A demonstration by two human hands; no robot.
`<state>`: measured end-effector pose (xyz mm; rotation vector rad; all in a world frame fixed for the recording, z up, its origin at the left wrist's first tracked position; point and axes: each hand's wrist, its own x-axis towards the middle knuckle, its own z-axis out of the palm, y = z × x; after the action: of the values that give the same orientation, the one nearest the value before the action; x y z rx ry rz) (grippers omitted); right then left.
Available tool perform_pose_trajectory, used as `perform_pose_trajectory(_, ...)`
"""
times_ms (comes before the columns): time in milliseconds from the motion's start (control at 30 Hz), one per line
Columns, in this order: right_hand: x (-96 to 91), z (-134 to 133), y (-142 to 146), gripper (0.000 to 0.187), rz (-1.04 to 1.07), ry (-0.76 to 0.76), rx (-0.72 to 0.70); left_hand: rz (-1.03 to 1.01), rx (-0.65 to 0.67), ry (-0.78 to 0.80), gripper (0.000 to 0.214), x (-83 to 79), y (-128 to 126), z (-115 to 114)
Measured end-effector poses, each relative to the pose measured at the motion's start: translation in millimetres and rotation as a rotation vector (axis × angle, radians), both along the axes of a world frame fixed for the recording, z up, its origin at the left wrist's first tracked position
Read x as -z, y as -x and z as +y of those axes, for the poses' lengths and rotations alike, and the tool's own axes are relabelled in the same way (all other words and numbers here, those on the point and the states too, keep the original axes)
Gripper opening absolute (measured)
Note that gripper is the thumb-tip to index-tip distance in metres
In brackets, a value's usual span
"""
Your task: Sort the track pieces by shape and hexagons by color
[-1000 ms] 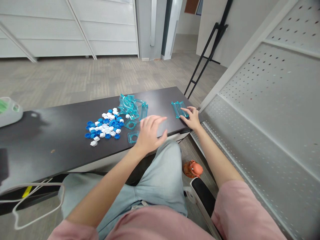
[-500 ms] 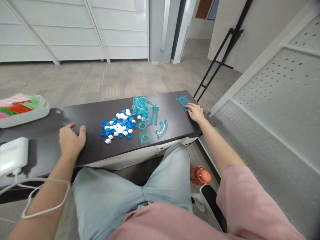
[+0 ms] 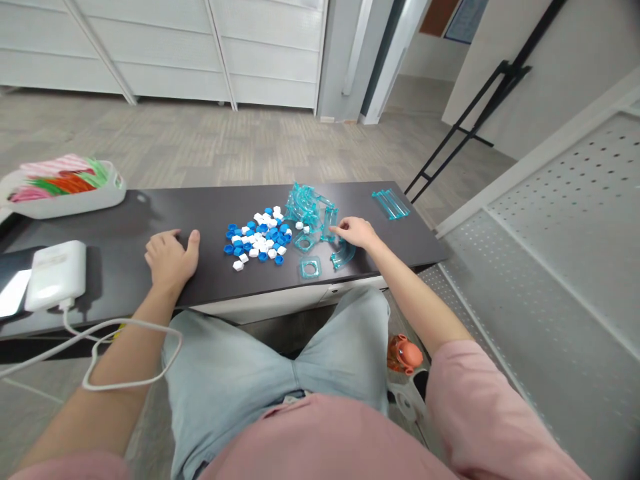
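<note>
Right hand (image 3: 356,232) at the teal pieces (image 3: 303,205), left hand (image 3: 173,260) on the dark table (image 3: 210,207) near blue and white hexagons (image 3: 261,239)

Right hand (image 3: 356,232) partly obscures the curved teal piece (image 3: 343,257); grip cannot be determined. Left picture edge truncates dark flat object (image 3: 14,275).

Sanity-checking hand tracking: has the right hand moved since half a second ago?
Yes. Judged against the dark table's right end, the right hand has moved left, away from the teal tubes and toward the teal pile.
</note>
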<state>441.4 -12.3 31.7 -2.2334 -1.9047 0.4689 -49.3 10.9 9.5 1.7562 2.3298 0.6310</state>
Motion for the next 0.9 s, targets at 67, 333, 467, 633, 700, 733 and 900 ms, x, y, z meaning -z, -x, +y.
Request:
perform_pose_trajectory(67, -0.1, 1.2, 6.5, 0.029, 0.019, 0.016, 0.029, 0.001, 0.006, 0.005, 0.064, -1.8, -1.7, -1.8)
perform_pose_trajectory(333, -0.2, -0.3, -10.3, 0.027, 0.143, -0.012, 0.099, -0.014, 0.013, 0.020, 0.062, -9.9, -7.1, -5.4)
perform_pose_trajectory(467, 3.5, -3.0, -15.9, 0.026, 0.222, -0.051, 0.126, -0.029, 0.017, 0.019, 0.063, -11.4, -7.3, -6.1)
perform_pose_trajectory(633, 15.1, -16.9, -20.4, 0.016, 0.273, -0.099, 0.146, -0.037, 0.015, 0.018, 0.063, -11.9, -7.8, -6.5)
perform_pose_trajectory(700, 19.3, -21.3, -22.5, 0.017, 0.284, -0.123, 0.152, -0.034, 0.014, 0.015, 0.062, -11.5, -8.1, -6.6)
perform_pose_trajectory(733, 21.0, -21.9, -23.3, 0.025, 0.288, -0.140, 0.150, -0.032, 0.015, 0.012, 0.063, -10.9, -8.0, -6.5)
perform_pose_trajectory(900, 25.2, -4.3, -17.4, 0.049, 0.252, -0.266, 0.129, 0.001, 0.027, -0.020, 0.064, -3.3, -5.8, -4.1)
